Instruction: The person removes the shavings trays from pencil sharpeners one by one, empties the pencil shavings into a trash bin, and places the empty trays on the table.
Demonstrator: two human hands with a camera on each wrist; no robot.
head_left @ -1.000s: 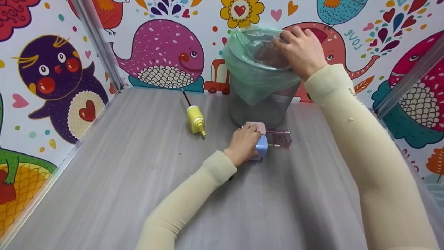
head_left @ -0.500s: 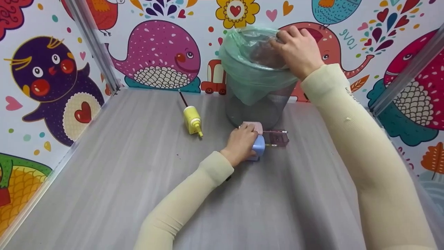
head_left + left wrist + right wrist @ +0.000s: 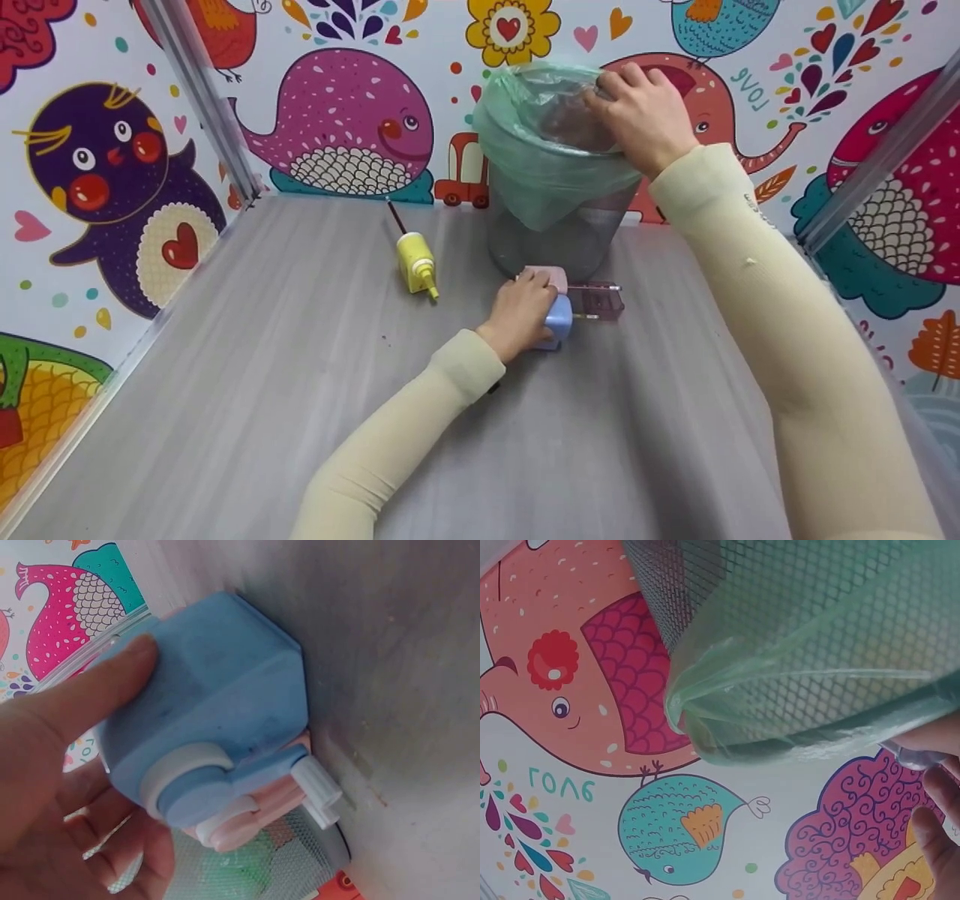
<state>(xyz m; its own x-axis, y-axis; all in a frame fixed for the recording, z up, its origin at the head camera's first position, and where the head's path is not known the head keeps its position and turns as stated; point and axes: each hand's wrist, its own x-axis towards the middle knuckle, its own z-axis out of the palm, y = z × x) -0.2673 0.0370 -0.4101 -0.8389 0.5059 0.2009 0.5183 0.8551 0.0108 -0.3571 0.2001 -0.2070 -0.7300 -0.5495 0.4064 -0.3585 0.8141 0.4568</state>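
My left hand (image 3: 519, 315) holds a blue crank pencil sharpener (image 3: 217, 682), with the thumb across its side in the left wrist view. Right beside it stands a pink pencil sharpener (image 3: 555, 277), its crank (image 3: 232, 829) showing under the blue one. Pencils (image 3: 600, 287) stick out behind both, over a dark red see-through tray (image 3: 611, 306) on the table. Over the bin's right rim, my right hand (image 3: 645, 112) pinches a small clear plastic piece (image 3: 909, 756), mostly hidden by fingers and bag.
A grey mesh bin (image 3: 551, 244) lined with a green plastic bag (image 3: 547, 187) stands against the back wall. Left of it, a yellow crank sharpener (image 3: 416, 262) with a dark pencil (image 3: 396, 215) in it sits on the table (image 3: 300, 360). Printed panels enclose the sides.
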